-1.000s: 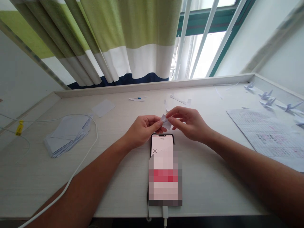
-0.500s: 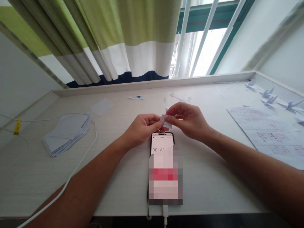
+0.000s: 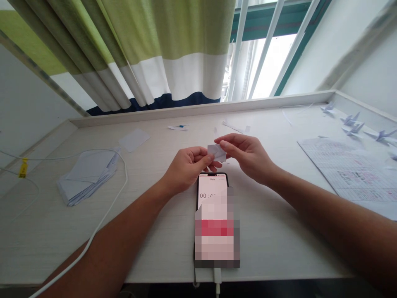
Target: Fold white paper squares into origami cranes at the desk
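A small folded piece of white paper (image 3: 218, 152) is held up between both hands, over the desk. My left hand (image 3: 192, 165) pinches its lower left part, thumb on top and the other fingers curled beneath. My right hand (image 3: 245, 153) grips the upper right edge between thumb and fingertips. Faint crease lines show on the paper's face. Just below the hands lies a phone (image 3: 214, 198) with a lit screen showing a timer; its lower part is blurred out.
To the left is a stack of white paper sheets (image 3: 89, 174), a white cable (image 3: 126, 171) running past it. A single sheet (image 3: 134, 140) lies behind. Paper strips (image 3: 234, 126) are scattered at the back. Folded paper cranes (image 3: 353, 128) and a written-on sheet (image 3: 350, 165) lie right.
The paper has turned to show a flatter, wider face toward me. My right thumb has shifted up toward its upper right edge. My left hand keeps its pinch.
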{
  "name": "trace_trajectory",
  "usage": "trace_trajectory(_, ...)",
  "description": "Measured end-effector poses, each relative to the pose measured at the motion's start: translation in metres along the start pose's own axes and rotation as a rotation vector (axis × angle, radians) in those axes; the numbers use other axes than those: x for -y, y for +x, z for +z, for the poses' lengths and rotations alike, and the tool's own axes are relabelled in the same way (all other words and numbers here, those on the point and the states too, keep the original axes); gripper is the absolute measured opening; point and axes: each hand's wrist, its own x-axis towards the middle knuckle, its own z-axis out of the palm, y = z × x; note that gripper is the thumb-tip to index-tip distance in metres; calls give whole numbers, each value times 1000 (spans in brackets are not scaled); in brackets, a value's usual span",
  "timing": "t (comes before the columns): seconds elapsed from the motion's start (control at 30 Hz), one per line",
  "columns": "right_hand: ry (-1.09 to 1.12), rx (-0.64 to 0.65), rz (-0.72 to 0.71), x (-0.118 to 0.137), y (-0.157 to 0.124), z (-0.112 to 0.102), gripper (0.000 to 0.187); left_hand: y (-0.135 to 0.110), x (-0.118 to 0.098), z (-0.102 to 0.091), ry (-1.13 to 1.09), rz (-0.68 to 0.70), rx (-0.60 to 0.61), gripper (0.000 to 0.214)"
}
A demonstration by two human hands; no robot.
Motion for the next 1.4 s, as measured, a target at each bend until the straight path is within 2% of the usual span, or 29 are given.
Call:
trace_trajectory(0.2, -96, -16, -40, 1, -2, 2, 27, -2, 0, 4, -57, -3, -15, 35)
trace_trajectory(0.4, -18, 45, 15, 3, -3, 4, 26, -3, -5, 4, -128, -76, 20, 32)
trace_trajectory(0.6, -43, 52, 53, 6, -4, 5, 23, -4, -5, 3, -172, -125, 84, 34)
trace_trajectory(0.77, -2, 91, 70, 6, -4, 5, 25, -4, -3, 2, -177, -149, 80, 36)
trace_trajectory(0.9, 40, 56, 45, 4, -2, 4, 32, -3, -1, 3, -161, -101, 46, 32)
trace_trajectory(1.03, 139, 84, 79, 4, -3, 3, 32, -2, -2, 5, -110, -15, -28, 30)
trace_trajectory(1.17, 87, 80, 66, 5, -4, 4, 29, -1, -3, 6, -86, 27, -80, 27)
trace_trajectory(1.4, -6, 25, 31, 5, -4, 4, 31, -2, -2, 5, -115, 2, -53, 25)
